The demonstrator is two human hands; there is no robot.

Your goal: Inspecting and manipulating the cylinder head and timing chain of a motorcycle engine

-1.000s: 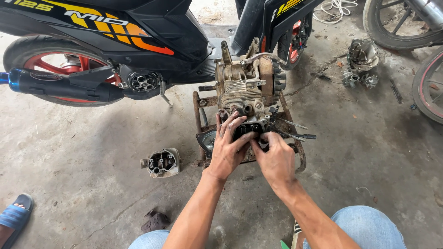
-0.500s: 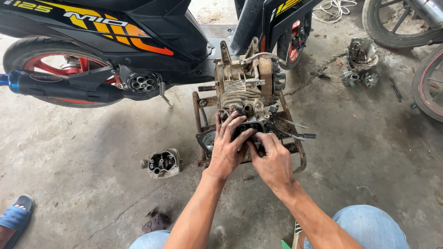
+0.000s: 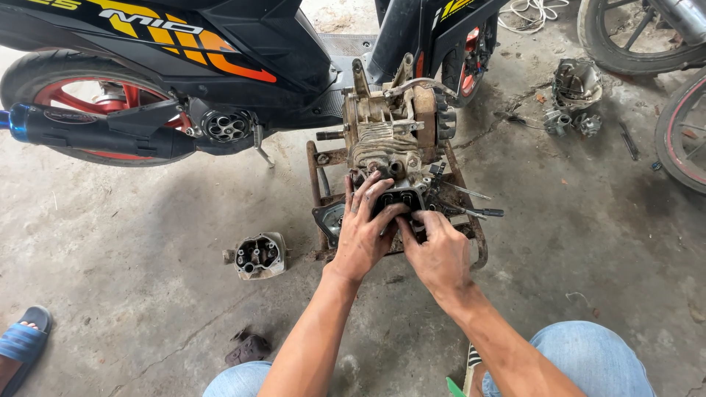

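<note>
Gripping engine [image 3: 393, 140] with both hands [image 3: 401, 239]

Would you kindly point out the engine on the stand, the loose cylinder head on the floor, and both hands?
engine [image 3: 393, 129], head view, finned casing.
loose cylinder head [image 3: 259, 254], head view, its open face.
left hand [image 3: 364, 235], head view, back of hand.
right hand [image 3: 440, 254], head view, back of hand.

engine block [image 3: 393, 136] showing dull, grimy cast metal, sitting on a rusted rough steel stand [image 3: 318, 176]; scooter bodywork [image 3: 220, 37] gleaming as glossy black plastic; floor [image 3: 132, 279] lying as rough, stained matt concrete.
</note>
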